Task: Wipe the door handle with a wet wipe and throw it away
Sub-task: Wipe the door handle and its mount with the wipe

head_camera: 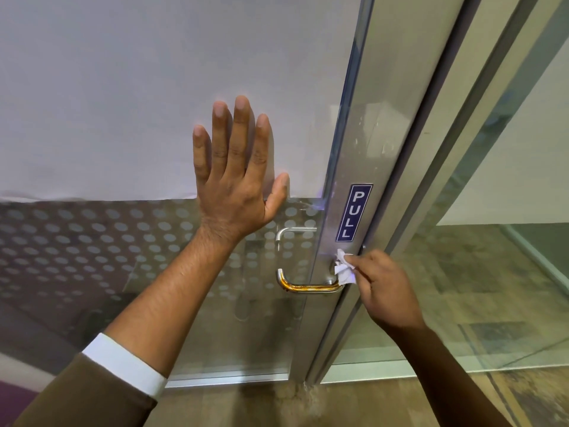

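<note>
A metal lever door handle (303,286) with an orange glint sticks out leftward from the aluminium door frame (366,149). My right hand (386,288) pinches a crumpled white wet wipe (344,267) and presses it against the handle's base, where it meets the frame. My left hand (237,177) lies flat, fingers spread, on the frosted glass door panel (123,103) above and left of the handle. A second handle (292,233) shows through the glass on the far side.
A blue PULL sticker (354,212) sits on the frame just above the wipe. The lower glass has a dotted frosted pattern (92,241). Right of the frame stands a fixed glass panel (492,241). Wooden floor (308,405) lies below.
</note>
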`<act>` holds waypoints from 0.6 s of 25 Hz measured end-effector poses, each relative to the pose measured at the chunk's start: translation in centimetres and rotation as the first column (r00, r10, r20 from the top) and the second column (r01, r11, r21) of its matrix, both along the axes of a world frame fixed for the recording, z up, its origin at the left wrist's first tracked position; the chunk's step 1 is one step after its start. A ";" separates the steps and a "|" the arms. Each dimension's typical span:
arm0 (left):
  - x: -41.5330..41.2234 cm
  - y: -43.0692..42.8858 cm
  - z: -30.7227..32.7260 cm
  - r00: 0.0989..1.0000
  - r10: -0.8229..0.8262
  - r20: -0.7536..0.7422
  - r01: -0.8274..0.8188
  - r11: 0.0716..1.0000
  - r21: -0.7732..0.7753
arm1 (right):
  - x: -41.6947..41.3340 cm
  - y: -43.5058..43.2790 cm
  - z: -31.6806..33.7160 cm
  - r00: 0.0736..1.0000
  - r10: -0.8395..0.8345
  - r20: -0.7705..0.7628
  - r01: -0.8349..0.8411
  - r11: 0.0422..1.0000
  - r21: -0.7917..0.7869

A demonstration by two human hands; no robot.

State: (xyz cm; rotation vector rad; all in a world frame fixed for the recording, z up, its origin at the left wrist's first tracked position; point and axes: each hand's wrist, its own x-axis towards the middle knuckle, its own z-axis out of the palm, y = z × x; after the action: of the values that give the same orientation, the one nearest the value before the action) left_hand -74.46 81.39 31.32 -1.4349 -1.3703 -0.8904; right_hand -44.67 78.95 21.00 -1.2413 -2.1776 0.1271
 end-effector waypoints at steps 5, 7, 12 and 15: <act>0.1 -0.2 0.0 1.000 0.004 0.007 -0.004 1.000 -0.013 | -0.3 0.2 0.2 0.965 0.004 0.262 -0.021 0.998 0.063; 0.1 -0.2 0.0 1.000 0.000 0.012 0.000 1.000 -0.015 | -0.2 0.0 0.0 0.952 0.001 0.308 -0.023 0.997 0.068; 0.2 -0.3 0.2 1.000 0.009 0.022 -0.008 1.000 -0.018 | -0.5 -0.2 -0.2 0.965 0.064 0.254 -0.051 0.997 -0.058; 0.2 -0.3 0.2 1.000 0.014 0.025 -0.014 1.000 -0.021 | -0.8 -0.5 -0.3 0.958 0.067 0.277 -0.039 0.994 -0.106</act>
State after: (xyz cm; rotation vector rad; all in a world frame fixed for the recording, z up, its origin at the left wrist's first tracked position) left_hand -74.23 81.11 31.55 -1.4325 -1.4104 -0.8901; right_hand -45.44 78.49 20.71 -1.3240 -2.4760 0.0871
